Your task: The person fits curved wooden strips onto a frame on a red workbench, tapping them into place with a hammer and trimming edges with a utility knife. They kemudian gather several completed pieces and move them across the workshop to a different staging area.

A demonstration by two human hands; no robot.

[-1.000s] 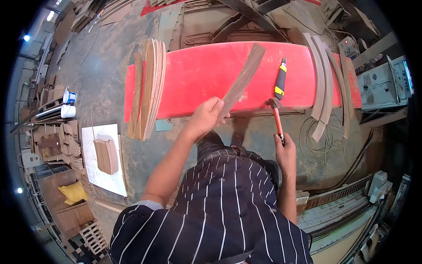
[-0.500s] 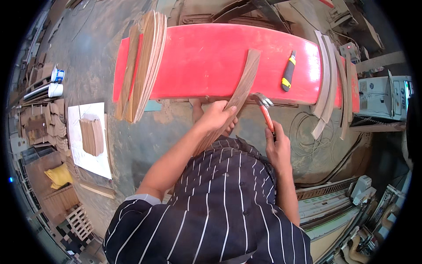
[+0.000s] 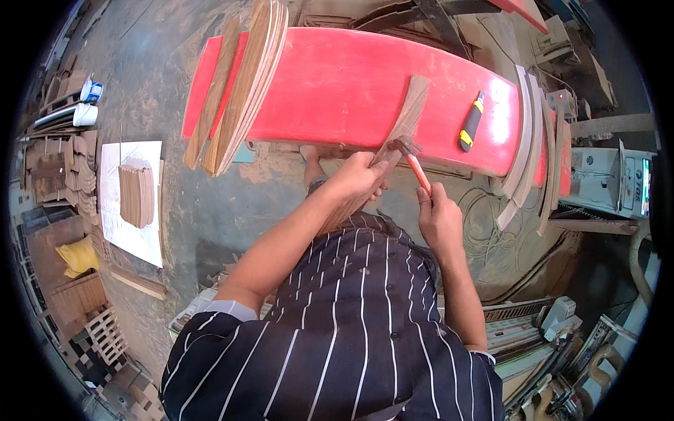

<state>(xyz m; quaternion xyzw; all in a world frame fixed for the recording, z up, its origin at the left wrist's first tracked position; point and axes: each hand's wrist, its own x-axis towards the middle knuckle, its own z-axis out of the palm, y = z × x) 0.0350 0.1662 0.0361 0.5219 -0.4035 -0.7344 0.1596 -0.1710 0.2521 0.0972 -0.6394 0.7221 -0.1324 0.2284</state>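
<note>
My left hand is closed around a curved brown wooden strip, which slants from my lap up over the near edge of a red bench. In my right hand is a claw hammer with an orange-red handle. Its metal head is at the strip's right edge, just beyond my left hand; whether they touch I cannot tell. A black and yellow utility knife lies on the bench to the right of the strip.
Stacked curved strips lie across the bench's left end, and more strips cross its right end. On the floor at left, a white sheet carries a stack of wooden pieces. A coiled cable lies at right.
The hammer head has moved left and down to the strip's edge. The view has shifted slightly, while my left hand keeps hold of the strip.
</note>
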